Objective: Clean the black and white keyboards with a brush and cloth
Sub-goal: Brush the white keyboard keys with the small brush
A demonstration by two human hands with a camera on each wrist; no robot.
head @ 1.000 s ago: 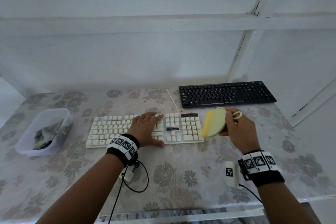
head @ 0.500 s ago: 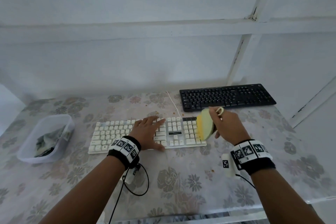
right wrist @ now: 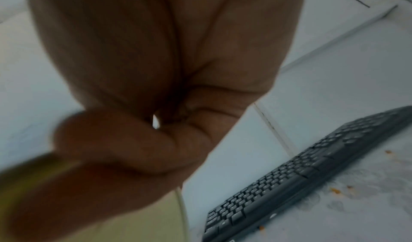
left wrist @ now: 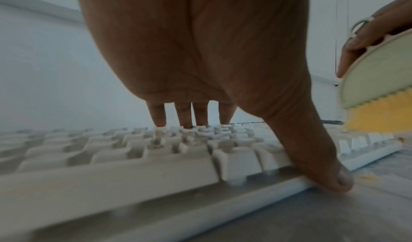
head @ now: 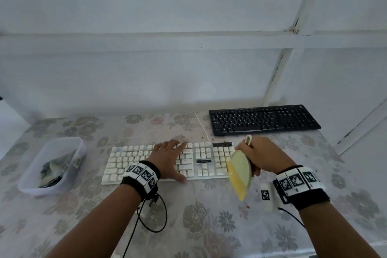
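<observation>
Right hand [head: 262, 156] clenched round brush [head: 240, 174], pale green back up, yellow bristles at the right end of white keyboard [head: 167, 161], over the numpad edge. From left wrist view, bristles look to be touching the end keys; blur there, so contact probably but not certain. Left hand [head: 167, 160] flat on white keyboard left of the brush, fingers straight on the keys, thumb [left wrist: 334, 175] at the front edge, pinning the board, grasping nothing. Black keyboard [head: 263, 119] beyond the brush hand, well apart, untouched, near the wall. Crumbs [right wrist: 335, 190] on table [head: 209, 226] between the two boards and just below the brush. Tub [head: 52, 165] far left of the holding hand, something crumpled inside, maybe the cloth, cannot tell.

Progress, judged: early. Brushing of white keyboard underway at the right end only; rest of white keys, all of black keyboard, and every wipe with cloth left to do. Loose crumbs on table also left.
</observation>
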